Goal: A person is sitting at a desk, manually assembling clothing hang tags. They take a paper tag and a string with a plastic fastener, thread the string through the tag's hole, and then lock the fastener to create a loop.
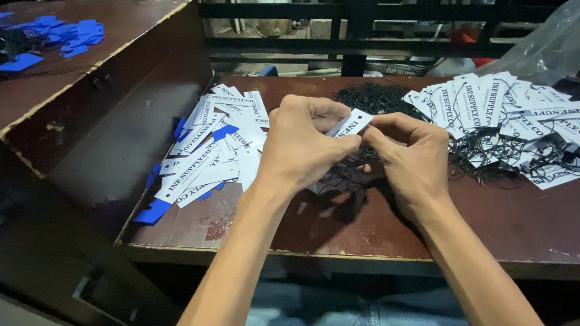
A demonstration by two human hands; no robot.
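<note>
Close in, left hand (303,147) and right hand (409,158) both pinch one white tag (351,123) above the table (516,233) — black string (344,173) dangling, possibly threaded (hard to tell). Beyond: loose tags (220,144) left, strung tags (511,114) right — blue tags (68,32) farthest.

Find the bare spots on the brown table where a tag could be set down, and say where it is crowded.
Bare table lies right of the right hand, below the strung tags. A smaller patch sits by the near edge, under the loose tags. The back is crowded.
</note>
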